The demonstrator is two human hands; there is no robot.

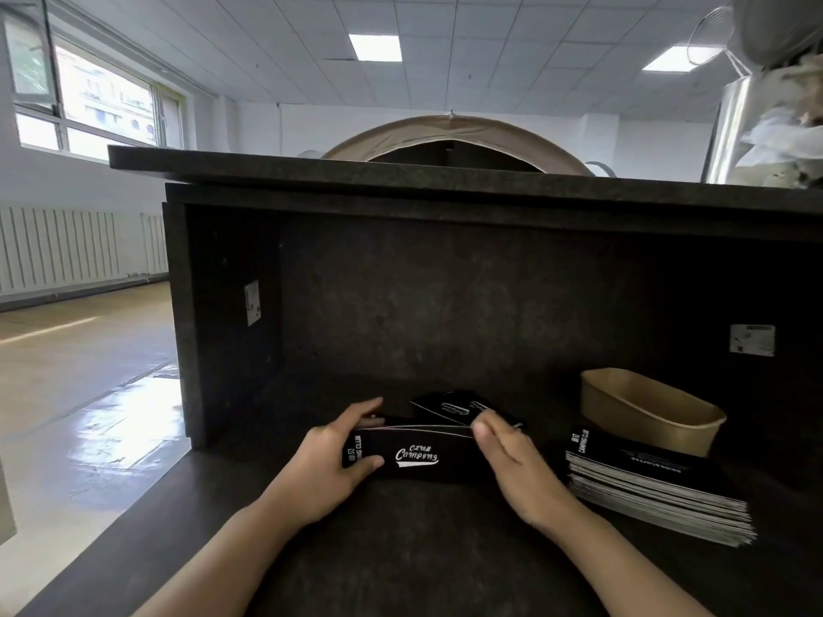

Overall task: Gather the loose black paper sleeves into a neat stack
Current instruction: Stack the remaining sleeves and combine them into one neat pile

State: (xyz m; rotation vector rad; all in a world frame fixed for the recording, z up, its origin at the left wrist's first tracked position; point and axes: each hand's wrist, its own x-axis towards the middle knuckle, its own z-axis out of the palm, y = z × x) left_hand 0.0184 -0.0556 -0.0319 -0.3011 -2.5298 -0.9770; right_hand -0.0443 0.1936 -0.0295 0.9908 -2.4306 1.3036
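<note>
A small bundle of black paper sleeves with white "Camping Club" print stands on edge on the dark counter. My left hand grips its left end, thumb in front and fingers behind. My right hand pinches its right end. Just behind the bundle another loose black sleeve lies flat and askew. To the right sits a thick stack of the same sleeves, lying flat with white edges showing.
A brown paper bowl stands behind the big stack at the right. The dark back wall of the counter rises close behind, with a raised shelf on top. The counter's left edge drops to the floor.
</note>
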